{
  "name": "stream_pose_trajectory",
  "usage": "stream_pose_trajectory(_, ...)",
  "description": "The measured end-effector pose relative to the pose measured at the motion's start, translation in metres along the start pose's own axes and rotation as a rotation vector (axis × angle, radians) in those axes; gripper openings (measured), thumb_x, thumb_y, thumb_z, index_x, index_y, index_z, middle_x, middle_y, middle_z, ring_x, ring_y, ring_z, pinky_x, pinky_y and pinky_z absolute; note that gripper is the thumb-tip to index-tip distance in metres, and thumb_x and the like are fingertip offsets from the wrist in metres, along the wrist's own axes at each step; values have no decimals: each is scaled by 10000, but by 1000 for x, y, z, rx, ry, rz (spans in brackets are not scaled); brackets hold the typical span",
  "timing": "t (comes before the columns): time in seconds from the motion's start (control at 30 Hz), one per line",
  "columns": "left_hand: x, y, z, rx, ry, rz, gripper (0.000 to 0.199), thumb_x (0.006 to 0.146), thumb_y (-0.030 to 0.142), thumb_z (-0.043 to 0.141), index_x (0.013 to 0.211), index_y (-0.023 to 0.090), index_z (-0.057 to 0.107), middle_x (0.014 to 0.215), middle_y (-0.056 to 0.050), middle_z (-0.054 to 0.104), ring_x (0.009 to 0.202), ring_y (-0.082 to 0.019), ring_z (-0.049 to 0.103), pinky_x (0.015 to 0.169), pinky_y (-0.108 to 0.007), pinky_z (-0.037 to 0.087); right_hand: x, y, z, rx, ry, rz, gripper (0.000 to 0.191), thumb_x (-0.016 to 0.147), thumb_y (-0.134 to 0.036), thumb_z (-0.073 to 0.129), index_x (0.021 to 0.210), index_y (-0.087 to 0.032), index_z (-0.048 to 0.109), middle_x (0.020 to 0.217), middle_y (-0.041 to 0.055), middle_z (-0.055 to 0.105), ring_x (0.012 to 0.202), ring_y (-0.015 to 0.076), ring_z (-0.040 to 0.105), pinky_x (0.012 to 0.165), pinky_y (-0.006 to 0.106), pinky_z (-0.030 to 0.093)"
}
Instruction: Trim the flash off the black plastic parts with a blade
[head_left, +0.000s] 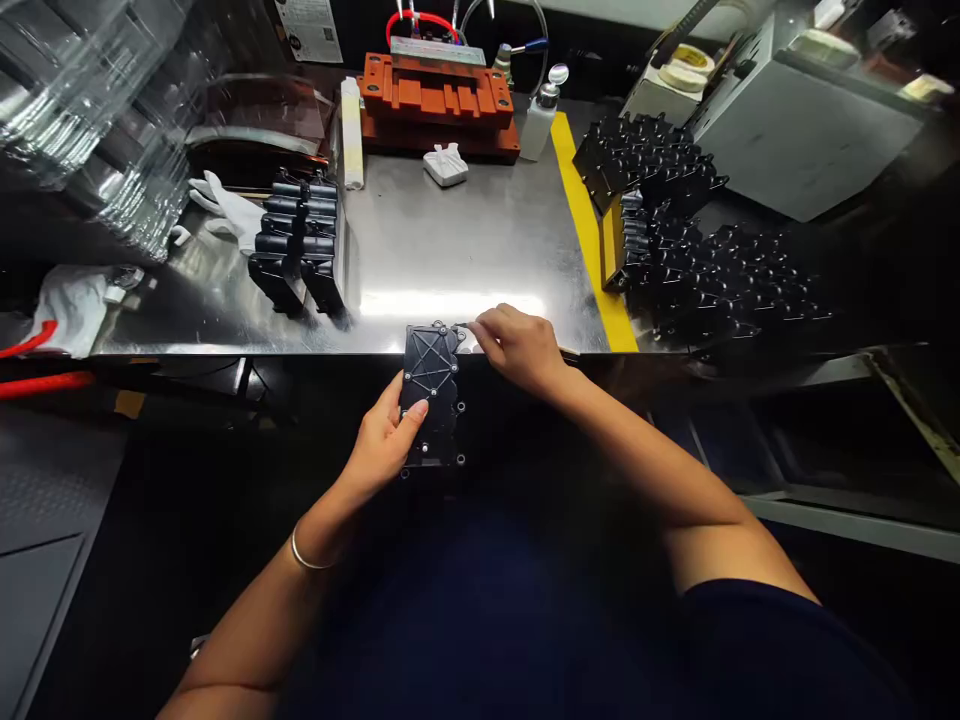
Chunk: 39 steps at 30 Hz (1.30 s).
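A flat black part [439,425] with a cross-ribbed panel and small round lugs hangs over the front edge of the metal table. My left hand [384,435] grips its left side, thumb lying on top. At the part's upper right corner, my right hand [517,345] is closed in a pinch on a thin dark tool [463,325], whose tip meets the corner lugs. Most of that tool is hidden by the fingers.
Black parts [300,240] stand upright at the left beside a white glove [229,212]. An orange fixture [439,95], white pad [446,165] and bottle [538,125] are at the back. Right of the yellow tape [589,235] lie several black parts [697,250].
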<state>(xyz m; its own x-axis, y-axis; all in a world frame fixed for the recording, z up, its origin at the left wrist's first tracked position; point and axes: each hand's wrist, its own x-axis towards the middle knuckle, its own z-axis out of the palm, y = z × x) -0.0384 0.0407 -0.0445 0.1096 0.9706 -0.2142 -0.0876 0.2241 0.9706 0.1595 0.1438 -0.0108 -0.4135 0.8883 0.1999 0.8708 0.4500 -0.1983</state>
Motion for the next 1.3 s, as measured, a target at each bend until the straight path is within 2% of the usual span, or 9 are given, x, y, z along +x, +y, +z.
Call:
stream_pose_trajectory(0.1,-4,-7,-1,71,52,33,642,870,436,586,1413,138,417,1257,-101,627,1122,-249,604,960,-348,498,1,-2,9,-22,7,-6,332,972,-387,405,825,-181,621,823,71,658,700,184,557,577,284,285)
stream_pose_trajectory(0.3,-4,-4,-3,51,48,14,621,877,424,580,1415,153,429,1258,-91,632,1110,-246,614,938,-331,509,0,-6,17,-7,30,-55,361,978,-399,386,798,-186,616,790,66,646,672,174,541,562,282,271)
stream_pose_trajectory(0.53,-4,2,-4,35,48,-12,615,869,411,588,1401,135,449,1220,-93,651,1081,-251,625,908,-331,524,3,-4,15,-58,47,-60,367,976,-400,399,780,-185,622,779,66,646,665,174,539,556,289,254)
stream_pose_trajectory(0.7,-3,3,-5,40,46,-28,628,865,415,590,1404,128,443,1160,-88,678,978,-226,659,852,-307,537,7,-2,13,-51,24,-96,359,972,-398,413,778,-188,628,779,65,648,669,175,541,557,289,247)
stream_pose_trajectory(0.83,-2,3,-8,36,37,-14,622,867,404,590,1403,124,449,1133,-81,687,1021,-232,641,858,-296,534,13,-1,8,-61,-13,-168,375,976,-401,408,787,-184,648,780,66,651,667,171,539,552,292,234)
stream_pose_trajectory(1.07,-1,2,-14,52,15,-38,649,855,421,601,1420,149,434,1087,-76,699,906,-212,664,747,-281,555,21,2,1,-103,-15,-243,384,962,-400,448,757,-164,670,747,62,657,620,154,525,532,290,206)
stream_pose_trajectory(1.2,-1,2,-14,22,14,-50,638,845,422,616,1406,163,458,1084,-75,702,885,-208,669,726,-271,557,11,2,-2,-68,73,-214,380,952,-388,471,716,-160,662,701,54,644,589,141,516,521,275,227)
stream_pose_trajectory(1.3,-1,3,-14,7,11,-40,606,848,415,615,1383,161,488,1092,-74,701,911,-215,669,759,-281,557,-6,-1,-3,43,91,-257,393,958,-390,464,693,-167,650,655,34,630,568,123,519,523,254,273)
